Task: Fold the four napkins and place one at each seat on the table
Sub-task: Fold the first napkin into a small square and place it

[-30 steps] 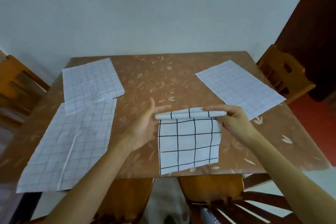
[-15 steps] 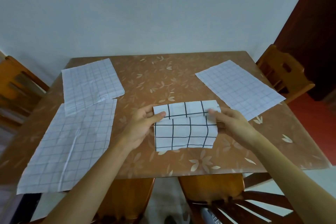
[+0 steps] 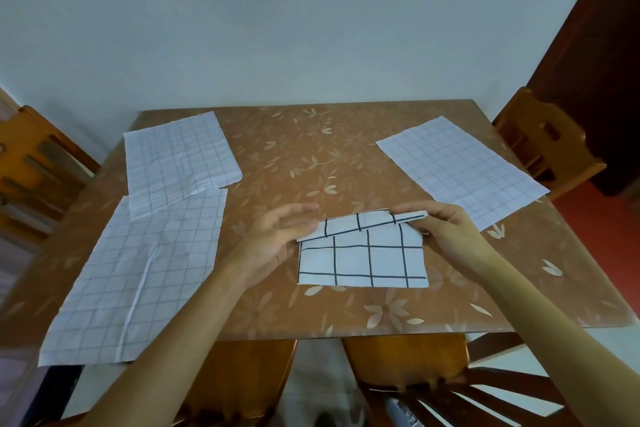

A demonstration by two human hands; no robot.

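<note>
Plainly, the white napkin with the bold black grid [image 3: 363, 260] is laid near the front edge of the brown leaf-patterned table [image 3: 346, 156], between the two hands, with its far strip turned over towards the person. The strip's right corner is pinched by the right hand [image 3: 446, 236]. The left hand [image 3: 273, 243] is held loose, fingers extended, at the strip's left end; contact there cannot be made out through the blur.

The turned edge is seen to run aslant, so a crooked crease would likely be set if it were pressed before the left corner is squared. The cloth might also be dragged across the glossy top by a one-sided pull. The large finely gridded white napkin [image 3: 138, 281] at the near left appears to overhang the table edge and could be swept off by the left forearm.

Four napkins are counted: one bold-gridded and three finely gridded, the others being the far-left napkin [image 3: 176, 159], laid over the large one's corner, and the far-right napkin [image 3: 460, 170]. Four orange-brown wooden chairs [image 3: 543, 146] are partly seen, with one table and two hands.
</note>
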